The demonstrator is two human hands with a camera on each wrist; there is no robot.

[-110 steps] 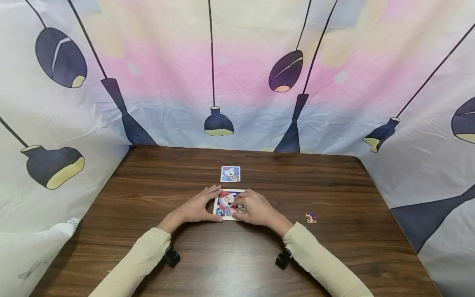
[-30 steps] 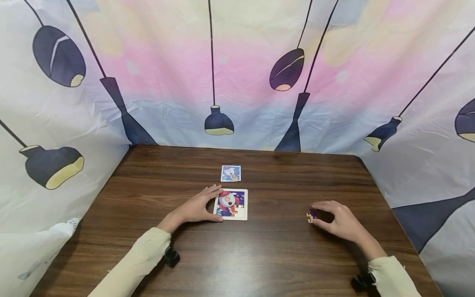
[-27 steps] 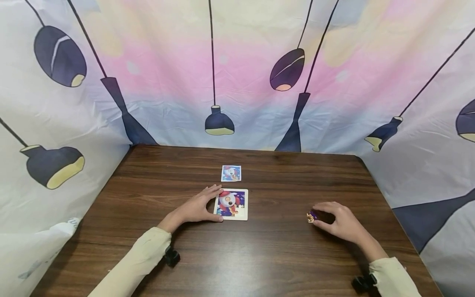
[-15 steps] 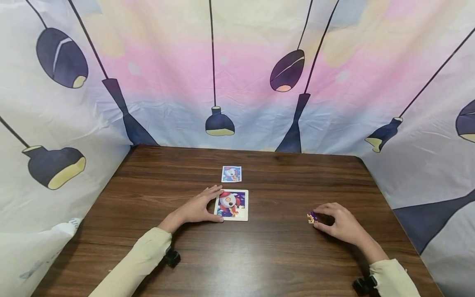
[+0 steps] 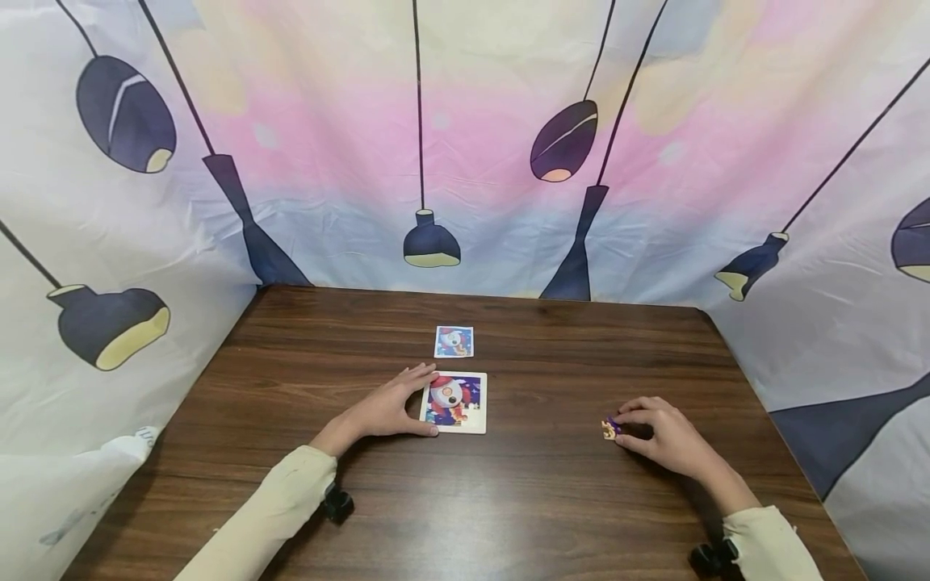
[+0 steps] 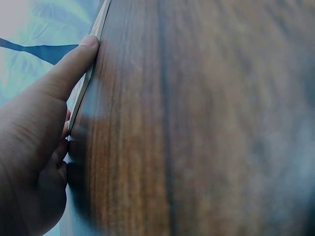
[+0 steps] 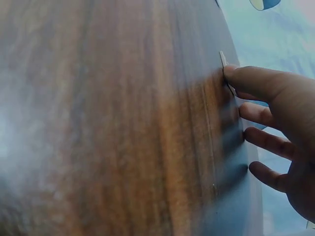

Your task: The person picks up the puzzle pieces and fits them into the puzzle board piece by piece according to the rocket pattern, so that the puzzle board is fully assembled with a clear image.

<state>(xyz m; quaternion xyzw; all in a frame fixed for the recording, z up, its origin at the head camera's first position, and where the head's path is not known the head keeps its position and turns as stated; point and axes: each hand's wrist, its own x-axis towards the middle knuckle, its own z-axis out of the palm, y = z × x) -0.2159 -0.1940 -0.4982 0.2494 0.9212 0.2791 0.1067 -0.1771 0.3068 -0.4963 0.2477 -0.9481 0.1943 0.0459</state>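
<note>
A square jigsaw puzzle (image 5: 475, 420) in a pale frame lies mid-table in the head view. Its picture is a white, red-eared character on purple, with a bare gap at the lower right. My left hand (image 5: 385, 410) holds the puzzle's left side, thumb at the near edge and fingertips at the far corner. Off to the right, my right hand (image 5: 664, 436) has thumb and forefinger on a small purple and yellow puzzle piece (image 5: 609, 429). In the right wrist view the thumb covers much of the thin piece (image 7: 222, 58); the other fingertips are down near the tabletop.
Behind the puzzle lies a small printed picture card (image 5: 454, 342) with the same character. The brown wooden table (image 5: 538, 500) ends at a lamp-patterned cloth (image 5: 494, 242) at the back and sides. Each wrist wears a small black camera (image 5: 338, 504).
My right hand has left the puzzle, moved right and taken hold of the loose piece, staying there over the last second. The left hand keeps its place on the puzzle.
</note>
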